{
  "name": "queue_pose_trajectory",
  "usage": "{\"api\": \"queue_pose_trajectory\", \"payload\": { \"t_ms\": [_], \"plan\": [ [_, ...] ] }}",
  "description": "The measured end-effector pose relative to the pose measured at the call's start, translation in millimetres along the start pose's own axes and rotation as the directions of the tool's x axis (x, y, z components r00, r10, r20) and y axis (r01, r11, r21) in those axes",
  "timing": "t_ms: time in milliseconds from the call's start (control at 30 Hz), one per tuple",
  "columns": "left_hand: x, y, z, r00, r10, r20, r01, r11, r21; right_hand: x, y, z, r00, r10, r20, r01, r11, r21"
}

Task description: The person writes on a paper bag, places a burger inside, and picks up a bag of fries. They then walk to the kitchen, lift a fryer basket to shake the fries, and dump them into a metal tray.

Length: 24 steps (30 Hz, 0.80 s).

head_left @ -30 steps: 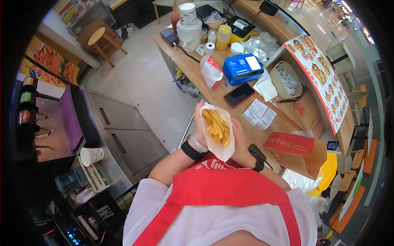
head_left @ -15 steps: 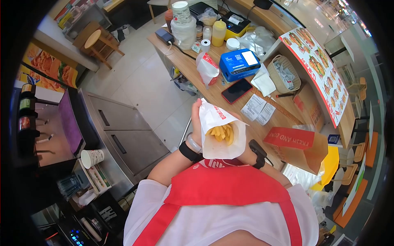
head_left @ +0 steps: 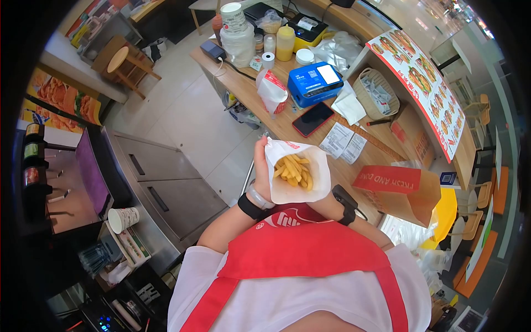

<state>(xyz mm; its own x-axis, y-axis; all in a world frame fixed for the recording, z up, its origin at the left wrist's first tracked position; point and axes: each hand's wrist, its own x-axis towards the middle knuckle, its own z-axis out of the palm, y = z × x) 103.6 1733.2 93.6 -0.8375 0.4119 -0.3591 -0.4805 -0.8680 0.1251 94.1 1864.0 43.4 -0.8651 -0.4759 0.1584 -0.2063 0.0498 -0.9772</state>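
Note:
A white paper bag of French fries (head_left: 281,191) is held up in front of my red apron. Its wide mouth faces me, and the fries (head_left: 293,170) lie inside. My left hand (head_left: 261,170) grips the bag's left edge, with the fingers partly behind the paper. My right hand (head_left: 327,208) is at the bag's lower right, mostly behind it. Its fingers are hidden, so their hold cannot be seen. Beyond the bag, a second white-and-red paper bag (head_left: 272,92) stands on the wooden counter (head_left: 282,125).
A phone (head_left: 313,119), receipts (head_left: 343,143) and a blue box (head_left: 314,84) lie on the counter. At right stands a brown paper bag (head_left: 401,193) with a red band. A menu board (head_left: 420,83) edges the counter. To my left are a steel cabinet (head_left: 166,171) and a paper cup (head_left: 123,219).
The bag has tipped so that its mouth faces me more, and more fries show. The printed side now shows less. My view has shifted slightly.

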Motion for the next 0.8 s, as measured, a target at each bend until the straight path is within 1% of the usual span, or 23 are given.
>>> {"api": "queue_pose_trajectory", "payload": {
  "t_ms": [33, 67, 100, 133, 200, 233, 267, 300, 333, 367, 400, 433, 500, 533, 567, 600, 633, 667, 700, 800],
  "plan": [
    [0.1, -0.6, -4.0, 1.0, -0.002, 0.001, 0.002, 1.0, 0.001, 2.3, -5.7, -0.3, 0.991, -0.133, 0.012, 0.132, 0.962, -0.237],
    [0.4, -1.6, -9.5, 0.993, -0.013, 0.117, 0.019, 0.999, -0.047, -0.2, 12.2, 2.7, 0.997, -0.073, 0.008, 0.073, 0.987, -0.143],
    [0.4, -2.4, -13.8, 0.973, -0.019, 0.232, 0.041, 0.995, -0.093, 0.3, 7.1, 2.6, 0.997, -0.073, 0.007, 0.074, 0.987, -0.143],
    [0.2, -2.6, -16.5, 0.973, -0.019, 0.232, 0.042, 0.995, -0.092, 1.3, -2.8, 2.0, 0.998, -0.062, 0.017, 0.063, 0.989, -0.135],
    [-0.7, -3.2, -19.6, 0.925, 0.031, 0.379, 0.018, 0.992, -0.124, 1.0, -12.5, 1.3, 0.998, -0.05, 0.026, 0.053, 0.99, -0.127],
    [-2.6, -6.4, -18.6, 0.925, 0.031, 0.379, 0.018, 0.992, -0.123, -0.2, -14.4, 1.2, 0.998, -0.063, 0.016, 0.064, 0.987, -0.147],
    [-5.1, -11.6, -16.5, 0.88, 0.185, 0.437, -0.2, 0.98, -0.013, -1.5, -16.5, 1.0, 0.997, -0.076, 0.007, 0.076, 0.983, -0.166],
    [-6.7, -14.5, -15.4, 0.8, 0.317, 0.509, -0.412, 0.907, 0.083, -3.2, -19.6, 0.7, 0.997, -0.076, 0.007, 0.076, 0.983, -0.166],
    [-6.7, -14.6, -15.6, 0.8, 0.317, 0.509, -0.413, 0.907, 0.083, -5.0, -23.1, 0.1, 0.998, -0.069, -0.005, 0.069, 0.992, -0.109],
    [-6.2, -14.1, -15.7, 0.808, 0.252, 0.533, -0.266, 0.963, -0.052, -6.0, -24.9, -0.4, 0.998, -0.062, -0.016, 0.062, 0.997, -0.051],
    [-5.7, -13.4, -15.5, 0.803, 0.189, 0.565, -0.104, 0.978, -0.179, -6.4, -25.2, -0.7, 0.998, -0.063, -0.016, 0.063, 0.997, -0.051],
    [-5.5, -11.8, -13.0, 0.803, 0.189, 0.566, -0.104, 0.978, -0.178, -6.9, -25.5, -1.1, 0.997, -0.077, -0.014, 0.076, 0.995, -0.07],
    [-6.8, -8.3, -4.9, 0.803, 0.093, 0.589, -0.04, 0.994, -0.103, -7.7, -23.8, -2.4, 0.996, -0.092, -0.012, 0.09, 0.992, -0.091],
    [-8.2, -7.3, -3.9, 0.802, 0.093, 0.591, -0.04, 0.994, -0.102, -8.2, -18.9, -3.3, 0.997, -0.078, 0.006, 0.078, 0.993, -0.084],
    [-9.9, -6.0, -3.5, 0.877, 0.0, 0.481, 0.034, 0.997, -0.062, -8.7, -13.2, -4.2, 0.998, -0.063, 0.024, 0.065, 0.995, -0.077],
    [-10.7, -5.5, -3.3, 0.929, -0.094, 0.359, 0.113, 0.993, -0.033, -9.9, -4.6, -4.8, 0.998, -0.064, 0.024, 0.066, 0.995, -0.077],
    [-9.1, -6.7, -4.2, 0.928, -0.094, 0.36, 0.113, 0.993, -0.032, -10.8, 4.6, -4.9, 0.999, -0.009, 0.04, 0.011, 0.999, -0.042],
    [-6.1, -8.9, -6.3, 0.971, -0.089, 0.222, 0.096, 0.995, -0.021, -11.8, 10.5, -5.7, 0.997, 0.046, 0.059, -0.046, 0.999, -0.008],
    [-4.4, -10.6, -7.4, 0.994, -0.08, 0.079, 0.081, 0.997, -0.007, -10.7, 10.5, -6.7, 0.997, 0.046, 0.058, -0.046, 0.999, -0.007],
    [-6.7, -13.0, -2.9, 0.997, -0.077, 0.03, 0.078, 0.996, -0.031, -10.6, 10.3, -8.1, 0.992, 0.09, 0.089, -0.092, 0.996, 0.018]
  ]
}}
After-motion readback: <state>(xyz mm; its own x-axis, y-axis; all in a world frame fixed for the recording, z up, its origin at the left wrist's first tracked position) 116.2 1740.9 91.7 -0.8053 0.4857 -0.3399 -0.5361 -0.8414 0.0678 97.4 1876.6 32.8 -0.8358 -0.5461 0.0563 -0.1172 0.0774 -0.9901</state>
